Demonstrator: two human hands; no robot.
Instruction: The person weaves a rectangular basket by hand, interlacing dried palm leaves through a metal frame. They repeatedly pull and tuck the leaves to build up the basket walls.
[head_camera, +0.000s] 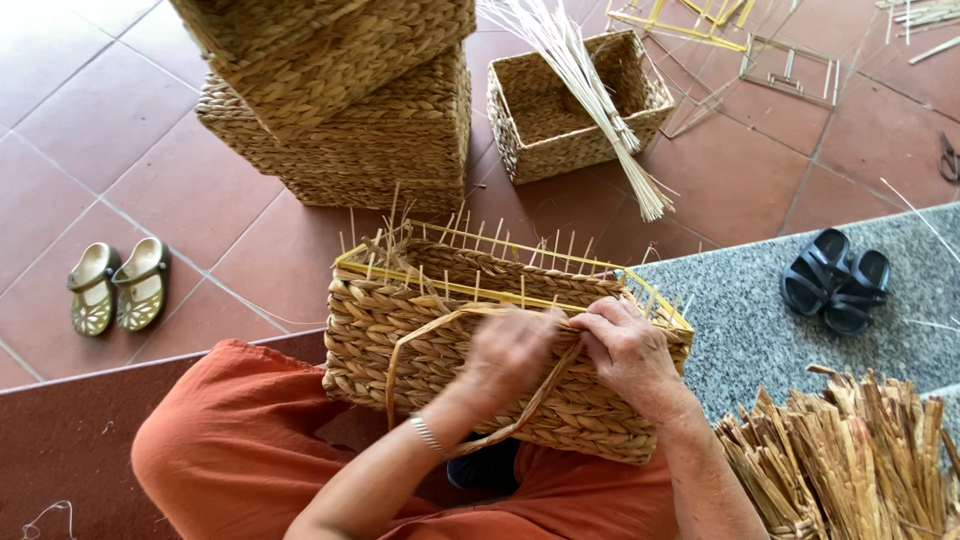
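A floor (120, 150) of red-brown tiles fills most of the view, and a speckled grey stone step (760, 320) crosses its right side. On the tiles at the top stands a stack of finished woven baskets (350, 100), the largest things in sight, with a smaller open woven basket (560, 110) just to their right; a bundle of pale thin sticks (590, 90) leans across that small basket, its ends splaying out on the tiles. The person sits in orange trousers (240, 440), and on the lap rests the half-made basket (470, 350), its woven sides reaching up to a yellow wire frame (500, 290) from which thin upright sticks poke out along the rim. At lower right a heap of dried flat rush strands (850, 450) lies on the step. Both hands work at the near upper edge of the half-made basket: the left hand (510, 350), wearing a thin bracelet at the wrist, is curled closed around a flat rush strand (420, 330) that loops out to the left and down across the woven side, and the right hand (625, 345) is bent over the rim just beside it, fingers pinched on the weave, touching the same strand. A pair of black sandals (835, 285) sits on the step, and a pair of small gold shoes (115, 285) on the tiles at the left.
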